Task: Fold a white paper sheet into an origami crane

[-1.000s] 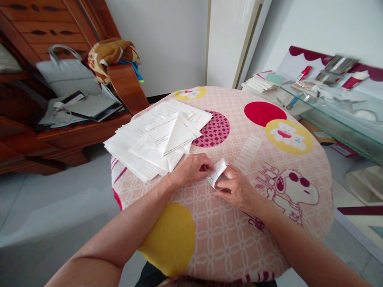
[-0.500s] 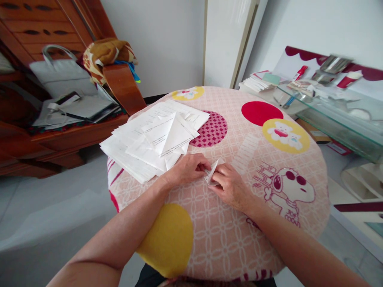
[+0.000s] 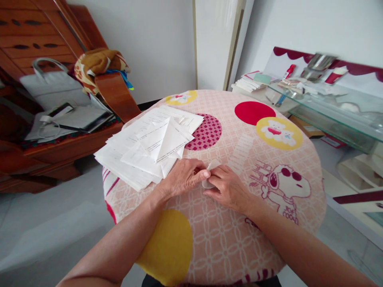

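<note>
A small folded piece of white paper [image 3: 213, 164] is held between my two hands, just above the patterned tablecloth [image 3: 221, 223]. My left hand [image 3: 188, 175] grips its left side, with the thumb lying across the near face. On the other side, the fingers of my right hand [image 3: 224, 185] are closed round the paper, hiding much of it. Left of my hands lies a loose stack of printed sheets [image 3: 125, 153], with a creased sheet [image 3: 167, 139] on top.
A glass shelf [image 3: 323, 109] with cups and small items stands along the right side. Behind on the left, a wooden bench [image 3: 68, 145] carries a grey bag [image 3: 48, 85] and papers. A brown patterned cloth [image 3: 100, 63] hangs over its armrest.
My left thumb has come across onto the paper, and the paper has turned in my fingers. It showed a pointed, opened fold before. The whole view has shifted slightly.
</note>
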